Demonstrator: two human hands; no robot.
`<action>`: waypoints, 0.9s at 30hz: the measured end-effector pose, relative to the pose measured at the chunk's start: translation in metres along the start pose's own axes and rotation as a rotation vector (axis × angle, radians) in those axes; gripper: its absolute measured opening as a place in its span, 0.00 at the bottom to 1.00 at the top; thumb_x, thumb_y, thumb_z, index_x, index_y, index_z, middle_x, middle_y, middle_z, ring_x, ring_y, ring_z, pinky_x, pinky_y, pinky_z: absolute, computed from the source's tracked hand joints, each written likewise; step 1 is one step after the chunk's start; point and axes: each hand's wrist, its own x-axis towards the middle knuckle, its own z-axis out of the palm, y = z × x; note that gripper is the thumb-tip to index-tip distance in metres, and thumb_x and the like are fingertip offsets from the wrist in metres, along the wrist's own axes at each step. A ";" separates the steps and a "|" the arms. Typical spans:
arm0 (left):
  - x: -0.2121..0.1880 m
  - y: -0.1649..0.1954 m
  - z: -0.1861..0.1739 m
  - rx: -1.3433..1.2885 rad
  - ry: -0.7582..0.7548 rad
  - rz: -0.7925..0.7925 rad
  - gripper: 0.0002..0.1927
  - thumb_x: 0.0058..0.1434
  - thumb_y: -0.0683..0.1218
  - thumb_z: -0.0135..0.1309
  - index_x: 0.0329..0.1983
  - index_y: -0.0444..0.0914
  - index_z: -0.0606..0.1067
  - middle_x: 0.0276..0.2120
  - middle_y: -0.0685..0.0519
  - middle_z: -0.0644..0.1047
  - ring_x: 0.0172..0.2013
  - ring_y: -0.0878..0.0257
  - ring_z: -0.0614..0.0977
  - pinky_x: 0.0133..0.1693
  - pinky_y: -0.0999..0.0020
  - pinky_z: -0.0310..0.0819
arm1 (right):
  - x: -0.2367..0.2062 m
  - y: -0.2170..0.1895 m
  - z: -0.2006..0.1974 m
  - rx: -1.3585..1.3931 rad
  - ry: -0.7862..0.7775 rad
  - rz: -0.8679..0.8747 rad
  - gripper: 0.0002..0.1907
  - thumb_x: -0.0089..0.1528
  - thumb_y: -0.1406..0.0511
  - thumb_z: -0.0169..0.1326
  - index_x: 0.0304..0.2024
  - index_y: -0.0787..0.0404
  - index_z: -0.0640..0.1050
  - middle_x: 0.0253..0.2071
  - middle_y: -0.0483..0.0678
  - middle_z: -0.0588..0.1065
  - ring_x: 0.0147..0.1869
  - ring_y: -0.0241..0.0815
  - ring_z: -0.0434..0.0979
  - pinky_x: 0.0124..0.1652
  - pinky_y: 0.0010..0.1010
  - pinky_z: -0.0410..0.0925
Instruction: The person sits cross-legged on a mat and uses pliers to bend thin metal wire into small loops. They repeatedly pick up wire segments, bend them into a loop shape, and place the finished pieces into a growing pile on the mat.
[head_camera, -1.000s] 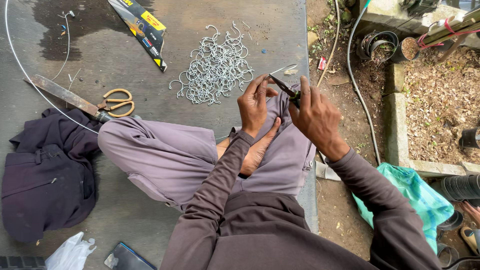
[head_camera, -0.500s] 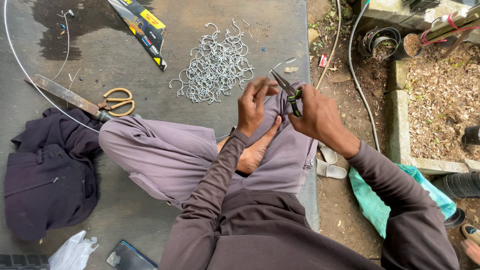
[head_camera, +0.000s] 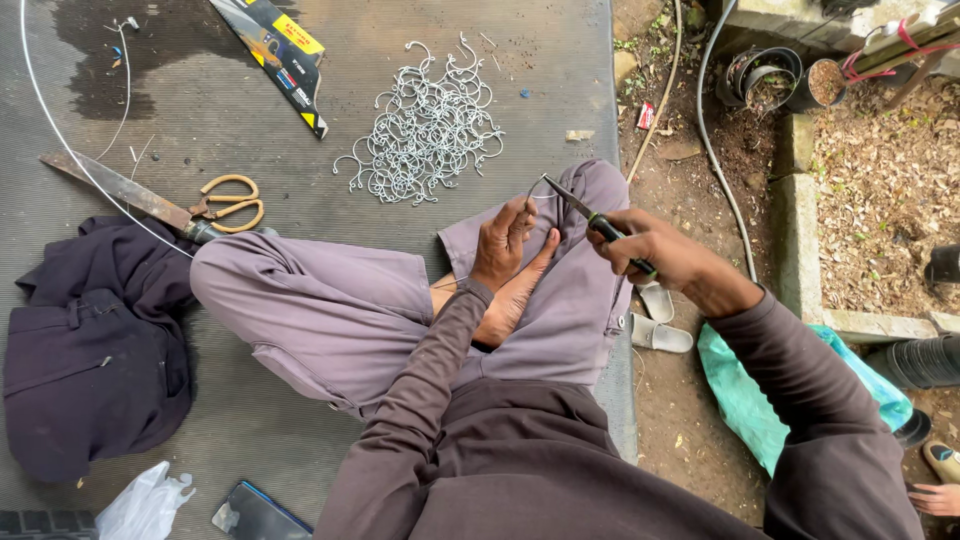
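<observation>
Head view looks down on someone sitting cross-legged on a dark mat (head_camera: 300, 110). Right hand (head_camera: 655, 250) is wrapped tight around the handles of thin pliers (head_camera: 585, 215), whose tip points up and left toward the other hand. Left hand (head_camera: 505, 240) pinches a short piece of thin wire (head_camera: 535, 195) between thumb and fingers, just at the plier tip (whether the tip actually bites the wire is too fine to tell). Both hands hover over the right knee, close together, above a bare foot (head_camera: 515, 290) tucked into the lap.

Beyond the knee, on the mat, lies a heap of bent wire hooks (head_camera: 425, 125), near but apart from the hands. Further left sit big shears (head_camera: 160, 205) with yellowish loops, touching the left knee's edge, and a long wire (head_camera: 60, 140) curves past them. A black-and-yellow packet (head_camera: 275, 50) lies at the top edge. A dark garment (head_camera: 90, 340) is bunched beside the left leg, with a white bag (head_camera: 145, 505) and a phone (head_camera: 255, 515) near the bottom. Off the mat to the right, on bare soil, lie pale sandals (head_camera: 660, 320) and a teal bag (head_camera: 750, 400).
</observation>
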 end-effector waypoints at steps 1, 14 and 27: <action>-0.002 0.000 0.000 0.019 -0.016 0.012 0.10 0.77 0.49 0.44 0.55 0.41 0.71 0.34 0.53 0.78 0.30 0.64 0.81 0.32 0.70 0.76 | 0.001 0.003 -0.002 0.010 -0.027 -0.030 0.13 0.46 0.73 0.51 0.35 0.62 0.72 0.23 0.39 0.63 0.17 0.28 0.56 0.15 0.23 0.48; -0.013 0.007 0.004 0.083 0.026 0.043 0.08 0.79 0.48 0.42 0.54 0.39 0.65 0.31 0.52 0.74 0.31 0.60 0.79 0.37 0.66 0.76 | -0.003 0.004 -0.002 -0.270 0.080 -0.082 0.13 0.46 0.69 0.54 0.34 0.63 0.74 0.23 0.40 0.65 0.20 0.30 0.62 0.19 0.25 0.55; -0.017 0.000 -0.009 -0.016 -0.147 0.199 0.30 0.71 0.35 0.44 0.74 0.50 0.61 0.37 0.46 0.75 0.27 0.63 0.75 0.31 0.69 0.73 | 0.007 0.011 -0.052 0.041 -0.430 0.103 0.12 0.47 0.72 0.51 0.34 0.63 0.67 0.25 0.39 0.60 0.20 0.27 0.57 0.15 0.21 0.48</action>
